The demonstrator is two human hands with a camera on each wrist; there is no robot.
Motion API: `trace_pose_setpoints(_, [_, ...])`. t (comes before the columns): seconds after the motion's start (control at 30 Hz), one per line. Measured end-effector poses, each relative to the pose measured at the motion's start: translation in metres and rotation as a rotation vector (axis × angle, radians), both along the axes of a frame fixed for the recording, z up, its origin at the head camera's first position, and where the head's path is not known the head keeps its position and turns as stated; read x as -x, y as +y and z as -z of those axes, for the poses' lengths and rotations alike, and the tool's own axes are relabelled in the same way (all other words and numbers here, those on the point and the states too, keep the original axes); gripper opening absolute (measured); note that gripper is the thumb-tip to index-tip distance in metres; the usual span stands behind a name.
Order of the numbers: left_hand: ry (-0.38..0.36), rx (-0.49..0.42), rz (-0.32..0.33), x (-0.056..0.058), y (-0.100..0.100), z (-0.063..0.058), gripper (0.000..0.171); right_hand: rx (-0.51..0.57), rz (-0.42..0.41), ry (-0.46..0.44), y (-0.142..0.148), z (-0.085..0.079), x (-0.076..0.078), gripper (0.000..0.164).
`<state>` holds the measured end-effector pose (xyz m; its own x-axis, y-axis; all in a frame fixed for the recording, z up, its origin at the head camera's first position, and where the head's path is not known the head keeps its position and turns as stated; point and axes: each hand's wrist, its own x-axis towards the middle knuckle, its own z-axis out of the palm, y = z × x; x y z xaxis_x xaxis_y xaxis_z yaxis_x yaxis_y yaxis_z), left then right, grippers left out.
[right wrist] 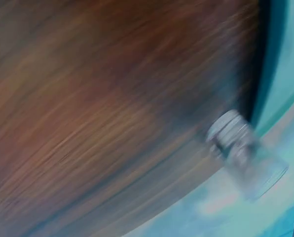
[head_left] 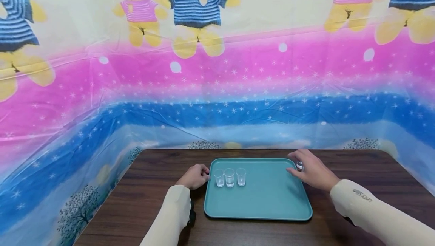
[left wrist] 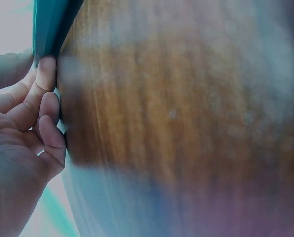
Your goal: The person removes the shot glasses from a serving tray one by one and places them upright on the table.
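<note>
A teal tray (head_left: 258, 204) lies on the table with three small clear glasses in a row at its left side: the left glass (head_left: 219, 178), the middle glass (head_left: 229, 178) and the right glass (head_left: 241, 177). My left hand (head_left: 194, 177) is at the tray's left edge; in the left wrist view its thumb and forefinger pinch the rim (left wrist: 48, 29). At the far right corner of the tray, my right hand (head_left: 314, 170) has thumb and fingers spread around another small glass (head_left: 299, 166). That glass (right wrist: 245, 153) appears blurred beside the tray edge in the right wrist view, with no finger seen against it.
The dark wooden table (head_left: 149, 208) extends around the tray on all sides. Behind it hangs a cloth (head_left: 217, 113) printed with bears, its lower part meeting the table's back edge.
</note>
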<state>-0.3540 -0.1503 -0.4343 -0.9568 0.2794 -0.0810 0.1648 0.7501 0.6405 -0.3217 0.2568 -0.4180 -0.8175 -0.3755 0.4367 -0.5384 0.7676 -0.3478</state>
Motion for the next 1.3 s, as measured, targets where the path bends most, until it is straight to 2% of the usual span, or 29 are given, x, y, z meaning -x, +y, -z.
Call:
trace_pose_setpoints(0.37, [-0.012, -0.001, 0.003, -0.002, 0.001, -0.001, 0.016, -0.013, -0.093, 0.025, -0.047, 0.005, 0.005, 0.041])
trace_pose_setpoints(0.6, [-0.014, -0.009, 0.003, -0.002, 0.000, 0.000, 0.015, -0.048, -0.120, -0.014, -0.078, 0.013, 0.005, 0.041])
trace_pose_setpoints(0.8, [-0.011, -0.014, 0.007, -0.003, 0.001, -0.001, 0.016, -0.036, -0.144, -0.057, -0.103, 0.009, 0.002, 0.042])
trace_pose_setpoints(1.03, [-0.015, -0.020, 0.012, 0.000, -0.001, 0.001, 0.016, -0.057, -0.162, -0.068, -0.126, 0.008, 0.004, 0.042])
trace_pose_setpoints(1.3, [-0.012, -0.011, 0.012, -0.001, -0.002, 0.001, 0.015, -0.062, -0.135, -0.051, -0.136, 0.012, 0.006, 0.039])
